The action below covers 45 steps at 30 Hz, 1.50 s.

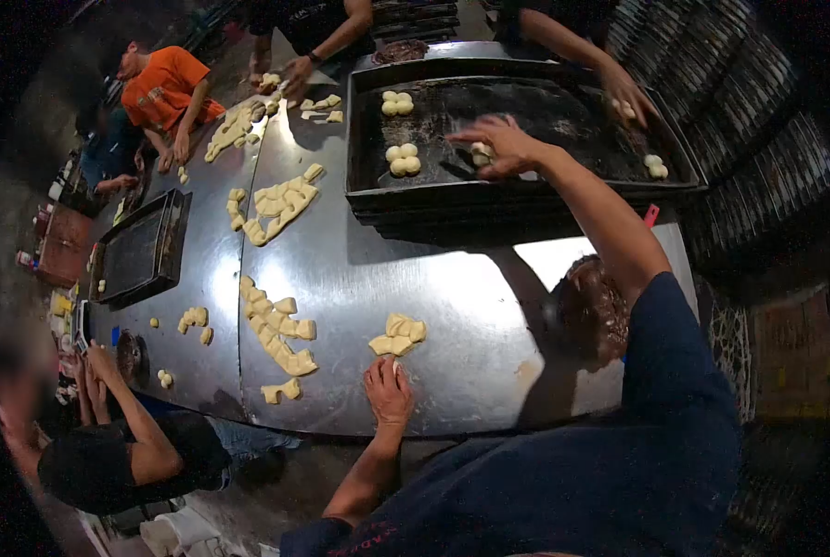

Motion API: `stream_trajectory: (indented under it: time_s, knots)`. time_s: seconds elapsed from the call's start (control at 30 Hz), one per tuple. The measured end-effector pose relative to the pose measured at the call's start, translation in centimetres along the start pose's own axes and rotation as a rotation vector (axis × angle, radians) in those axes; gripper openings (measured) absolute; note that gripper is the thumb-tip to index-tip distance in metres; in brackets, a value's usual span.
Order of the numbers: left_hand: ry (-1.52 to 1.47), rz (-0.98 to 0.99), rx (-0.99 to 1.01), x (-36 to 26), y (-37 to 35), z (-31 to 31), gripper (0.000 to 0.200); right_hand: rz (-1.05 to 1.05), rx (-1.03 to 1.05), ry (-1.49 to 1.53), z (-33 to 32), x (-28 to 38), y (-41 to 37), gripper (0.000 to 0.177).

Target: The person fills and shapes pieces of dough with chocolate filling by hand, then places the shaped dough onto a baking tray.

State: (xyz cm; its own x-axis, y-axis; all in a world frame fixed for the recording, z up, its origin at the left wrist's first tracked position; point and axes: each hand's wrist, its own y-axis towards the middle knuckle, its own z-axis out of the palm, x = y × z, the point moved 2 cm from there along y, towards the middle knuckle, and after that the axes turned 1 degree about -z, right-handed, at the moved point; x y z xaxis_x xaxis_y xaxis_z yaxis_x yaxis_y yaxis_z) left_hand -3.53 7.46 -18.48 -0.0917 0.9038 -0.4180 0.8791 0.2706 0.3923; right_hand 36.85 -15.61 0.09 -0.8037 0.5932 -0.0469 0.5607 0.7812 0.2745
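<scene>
The right hand [500,147] reaches over the large dark tray [554,110], fingers spread and motion-blurred above a cluster of dough balls [481,154] — I cannot tell whether they grip it. Other dough clusters [403,160] sit in the tray, towards its left and right ends. The left hand [390,395] is low on the metal tabletop [415,278], fingers partly curled by a pale bit of dough [396,369] — its hold is unclear — just beside cut dough pieces [400,332].
</scene>
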Motion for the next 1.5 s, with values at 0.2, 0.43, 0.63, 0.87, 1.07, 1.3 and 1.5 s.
stream_trajectory:
  time_s: [0.2,0.43,0.63,0.87,1.07,1.3,1.5]
  knots:
    - [0.041,-0.033,0.102,-1.8,-0.7,-2.0,0.022,0.38,-0.538,0.899,-6.0,13.5,-7.9,0.024]
    - [-1.249,-0.524,0.188,-18.2,5.7,-8.2,0.016,0.532,-0.744,0.909,-4.8,25.4,-17.7,0.023]
    - [-1.407,-0.556,0.268,-27.8,9.2,-11.2,0.041,0.442,-1.087,0.534,-9.9,23.9,-20.2,0.037]
    - [-1.197,-0.916,1.065,-17.0,4.6,0.8,0.057,1.119,-0.633,1.799,1.5,27.6,-31.6,0.02]
    - [-1.186,-0.935,1.154,-15.6,3.5,1.1,0.053,1.632,-1.053,1.963,6.7,23.4,-38.9,0.015]
    - [-1.213,-0.711,1.1,-18.3,5.8,-0.8,0.043,1.662,-1.262,1.841,2.8,23.3,-35.8,0.016]
    - [-1.176,-0.415,1.113,-23.6,9.2,-5.1,0.055,0.907,-0.67,1.739,-5.9,22.1,-31.8,0.024]
